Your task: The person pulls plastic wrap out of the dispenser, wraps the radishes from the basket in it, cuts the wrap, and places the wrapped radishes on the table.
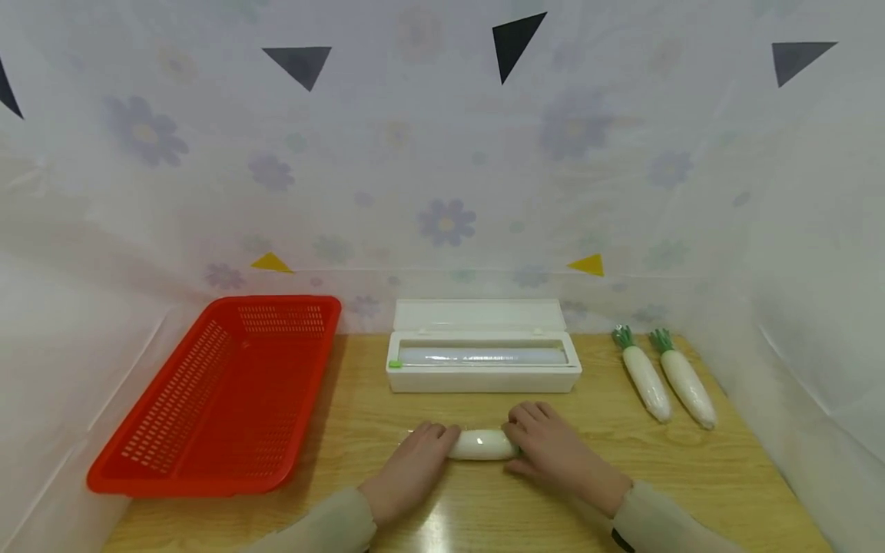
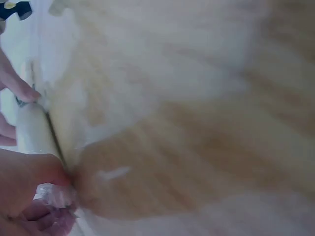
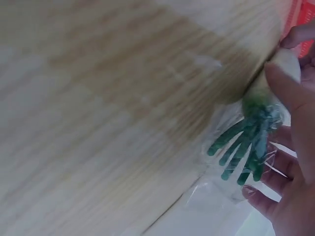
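A white radish [image 1: 484, 445] lies crosswise on the table before me, clear plastic film around it. My left hand [image 1: 419, 465] holds its left end; in the left wrist view, crumpled film [image 2: 55, 194] bunches at that hand's fingers. At the other end my right hand [image 1: 553, 453] grips the radish, thumb on the near side and fingers over the far side. The right wrist view shows its green leaves [image 3: 243, 147] under loose film, beside the right fingers. In the head view the right hand hides most of the leaves.
Behind the radish stands a white cling film box [image 1: 484, 382], lid up, with a roll inside. A red plastic basket [image 1: 228, 407] is at the left. Two film-wrapped radishes [image 1: 648, 384] lie at the right on the wooden table [image 1: 733, 491], whose back edge meets a patterned curtain [image 1: 387, 169].
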A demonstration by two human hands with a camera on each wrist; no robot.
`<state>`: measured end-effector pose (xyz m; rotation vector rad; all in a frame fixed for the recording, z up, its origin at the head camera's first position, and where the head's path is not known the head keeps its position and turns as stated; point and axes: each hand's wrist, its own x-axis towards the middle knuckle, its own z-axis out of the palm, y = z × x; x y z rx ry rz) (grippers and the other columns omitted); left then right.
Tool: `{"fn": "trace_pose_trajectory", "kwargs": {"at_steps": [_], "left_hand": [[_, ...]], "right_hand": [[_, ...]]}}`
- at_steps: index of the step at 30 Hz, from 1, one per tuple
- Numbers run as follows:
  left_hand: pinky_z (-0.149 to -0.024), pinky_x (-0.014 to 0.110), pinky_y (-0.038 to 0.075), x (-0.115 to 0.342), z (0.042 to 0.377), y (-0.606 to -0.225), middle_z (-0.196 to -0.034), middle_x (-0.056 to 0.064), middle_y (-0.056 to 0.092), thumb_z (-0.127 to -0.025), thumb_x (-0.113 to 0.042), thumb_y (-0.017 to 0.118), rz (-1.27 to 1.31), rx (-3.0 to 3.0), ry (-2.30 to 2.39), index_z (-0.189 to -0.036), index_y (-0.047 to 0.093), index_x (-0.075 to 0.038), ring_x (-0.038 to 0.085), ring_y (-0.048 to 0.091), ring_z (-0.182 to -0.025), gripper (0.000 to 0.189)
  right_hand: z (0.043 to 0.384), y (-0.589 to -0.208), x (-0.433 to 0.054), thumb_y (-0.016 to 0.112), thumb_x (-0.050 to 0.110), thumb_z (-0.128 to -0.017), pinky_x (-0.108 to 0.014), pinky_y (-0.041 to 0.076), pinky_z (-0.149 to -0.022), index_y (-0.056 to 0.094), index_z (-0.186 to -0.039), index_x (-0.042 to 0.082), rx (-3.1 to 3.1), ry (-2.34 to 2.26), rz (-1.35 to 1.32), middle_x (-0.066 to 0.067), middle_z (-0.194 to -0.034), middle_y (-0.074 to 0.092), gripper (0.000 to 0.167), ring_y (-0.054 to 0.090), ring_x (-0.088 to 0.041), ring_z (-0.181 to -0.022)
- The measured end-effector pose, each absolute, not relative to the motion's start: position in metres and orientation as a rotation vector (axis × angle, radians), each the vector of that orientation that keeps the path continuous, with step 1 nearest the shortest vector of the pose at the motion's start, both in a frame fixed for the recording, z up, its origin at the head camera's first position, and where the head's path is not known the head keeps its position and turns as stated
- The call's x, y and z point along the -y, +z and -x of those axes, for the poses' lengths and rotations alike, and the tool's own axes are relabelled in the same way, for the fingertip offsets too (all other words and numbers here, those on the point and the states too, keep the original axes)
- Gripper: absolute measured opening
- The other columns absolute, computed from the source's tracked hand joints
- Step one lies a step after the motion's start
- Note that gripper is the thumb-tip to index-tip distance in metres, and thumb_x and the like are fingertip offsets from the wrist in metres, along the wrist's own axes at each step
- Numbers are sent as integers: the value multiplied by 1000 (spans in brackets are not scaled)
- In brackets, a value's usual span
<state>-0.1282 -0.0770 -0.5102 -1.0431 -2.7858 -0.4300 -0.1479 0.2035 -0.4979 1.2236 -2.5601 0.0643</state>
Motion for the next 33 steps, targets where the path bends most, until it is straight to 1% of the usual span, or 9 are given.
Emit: {"fn": "trace_pose_trajectory", "kwargs": {"at_steps": [4,8,14,19,22,25,27,30,33], "left_hand": [[-93,34,54,75,134,-510,-113,7,66,-95,1,68,998,2804,-444,-137,63,-5,21,61,-106,43],[-90,34,56,77,137,-509,-113,8,68,-97,-1,66,1008,2820,-456,-140,62,-3,22,62,-105,42],[-75,32,55,84,146,-503,-99,6,74,-101,-7,65,1002,2858,-677,-119,61,-12,18,64,-89,19],[-80,37,58,85,149,-506,-102,11,75,-101,-7,65,1013,2803,-640,-122,66,-4,23,68,-91,22],[-89,41,57,84,150,-508,-112,13,75,-101,-8,66,1004,2779,-576,-129,65,0,26,68,-100,30],[-97,46,53,83,150,-509,-118,12,72,-100,-10,68,982,2780,-529,-133,65,0,26,64,-109,34],[-97,47,51,83,151,-510,-115,11,69,-99,-9,69,974,2765,-498,-133,65,1,25,62,-108,36],[-93,44,52,83,151,-510,-108,11,65,-97,-5,70,992,2731,-488,-131,65,5,24,62,-101,36],[-87,40,54,86,150,-510,-103,13,66,-96,-2,69,1025,2714,-525,-130,64,5,24,63,-94,34]], "right_hand": [[156,-501,-204,83,45,-86,-41,49,-90,73,-117,6,2582,24,-1230,-1,-103,57,51,54,-19,-98],[158,-506,-207,80,40,-90,-40,52,-91,67,-129,3,2589,107,-1241,-1,-103,64,55,58,-18,-97],[162,-507,-207,77,35,-94,-41,53,-89,67,-125,8,2585,191,-1212,-2,-109,70,42,63,-19,-101],[164,-507,-204,79,45,-91,-44,51,-91,68,-124,6,2587,131,-1175,-4,-114,67,52,61,-22,-107],[167,-507,-201,81,47,-89,-43,50,-90,69,-117,6,2590,104,-1158,-3,-107,61,51,56,-21,-102],[170,-508,-199,82,43,-88,-40,50,-83,70,-114,3,2607,115,-1151,-2,-99,55,49,51,-18,-93],[171,-508,-198,82,39,-89,-38,49,-80,69,-120,1,2632,141,-1145,-1,-97,55,51,50,-17,-90],[173,-507,-197,81,37,-90,-39,52,-84,64,-129,-1,2660,183,-1144,-4,-102,62,57,55,-19,-93],[173,-507,-197,79,39,-91,-41,52,-91,64,-127,3,2652,194,-1170,-4,-105,68,53,59,-20,-98]]}}
